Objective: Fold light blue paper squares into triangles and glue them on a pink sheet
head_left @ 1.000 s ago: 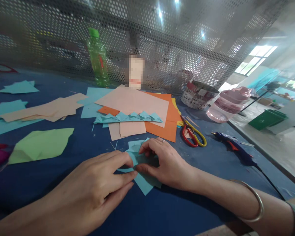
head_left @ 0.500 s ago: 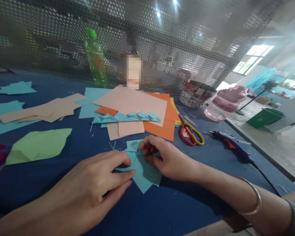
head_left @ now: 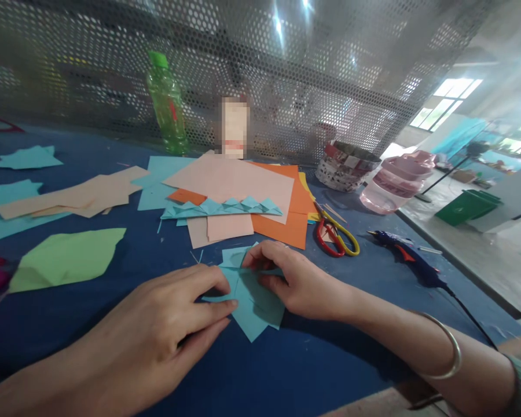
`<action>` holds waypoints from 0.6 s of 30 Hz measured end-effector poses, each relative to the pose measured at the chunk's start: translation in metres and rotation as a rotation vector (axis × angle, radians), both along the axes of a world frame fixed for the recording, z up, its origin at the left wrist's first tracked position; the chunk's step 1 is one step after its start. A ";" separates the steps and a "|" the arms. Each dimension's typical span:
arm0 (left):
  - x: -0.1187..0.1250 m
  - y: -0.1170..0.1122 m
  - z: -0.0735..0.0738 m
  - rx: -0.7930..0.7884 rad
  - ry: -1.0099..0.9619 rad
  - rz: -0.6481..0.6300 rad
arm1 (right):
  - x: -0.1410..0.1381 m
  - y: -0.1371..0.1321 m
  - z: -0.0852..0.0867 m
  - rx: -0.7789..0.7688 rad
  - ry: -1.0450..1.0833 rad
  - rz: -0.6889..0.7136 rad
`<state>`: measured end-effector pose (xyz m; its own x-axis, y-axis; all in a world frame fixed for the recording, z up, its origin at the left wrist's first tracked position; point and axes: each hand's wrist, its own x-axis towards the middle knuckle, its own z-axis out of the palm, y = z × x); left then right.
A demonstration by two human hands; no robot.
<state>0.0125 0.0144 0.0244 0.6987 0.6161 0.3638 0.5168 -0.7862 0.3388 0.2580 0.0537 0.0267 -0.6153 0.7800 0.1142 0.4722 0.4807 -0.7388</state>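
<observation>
A light blue folded paper point(head_left: 254, 315) with pointed edges lies on the blue tabletop between my hands. My left hand point(head_left: 178, 313) comes in from the lower left, its fingers closed on the paper's left edge. From the right, my right hand point(head_left: 290, 278) bends its fingers over the upper right of the same paper, thumb and fingertips pinched against it. Part of the paper is hidden under those fingers. Just behind it lies a light blue paper strip point(head_left: 221, 209) with a row of folded points.
Pink paper point(head_left: 238, 179) and orange paper point(head_left: 282, 230) are stacked behind. Scissors point(head_left: 336, 231) and a corded glue gun point(head_left: 410, 260) lie right, near a pink bottle point(head_left: 397, 182) and a woven basket point(head_left: 347, 165). Green paper point(head_left: 69, 258) lies left; a green bottle point(head_left: 167, 104) stands behind.
The right fingers have shifted very slightly along the upper part of the light blue paper. Otherwise the hands and paper hold almost the same position; the view has moved a little.
</observation>
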 end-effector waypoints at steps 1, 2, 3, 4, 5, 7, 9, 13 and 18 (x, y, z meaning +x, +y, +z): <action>-0.001 0.000 0.000 0.007 0.000 -0.010 | 0.000 -0.001 -0.001 0.023 0.002 0.005; -0.002 0.001 0.000 0.020 -0.003 -0.016 | 0.000 -0.001 -0.001 0.045 0.005 0.013; -0.004 0.002 0.000 0.041 -0.005 -0.017 | 0.000 -0.002 -0.002 0.064 0.009 0.023; -0.006 0.004 0.000 0.064 -0.007 -0.005 | 0.000 -0.002 -0.003 0.078 0.014 0.034; -0.008 0.006 0.000 0.087 -0.001 0.013 | 0.000 -0.003 -0.003 0.088 0.016 0.042; -0.013 0.011 -0.002 0.127 0.018 0.056 | 0.000 -0.003 -0.004 0.095 0.015 0.042; -0.016 0.018 -0.003 0.159 0.025 0.057 | -0.001 -0.003 -0.004 0.096 0.009 0.034; -0.017 0.027 -0.003 0.172 -0.007 0.002 | -0.001 -0.003 -0.005 0.115 0.023 0.023; -0.012 0.022 0.001 0.022 -0.066 -0.016 | -0.001 -0.004 -0.006 0.213 0.079 0.039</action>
<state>0.0001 0.0363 0.0256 0.6824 0.5961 0.4230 0.4811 -0.8020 0.3540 0.2569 0.0495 0.0206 -0.6274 0.7085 0.3230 0.3946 0.6470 -0.6525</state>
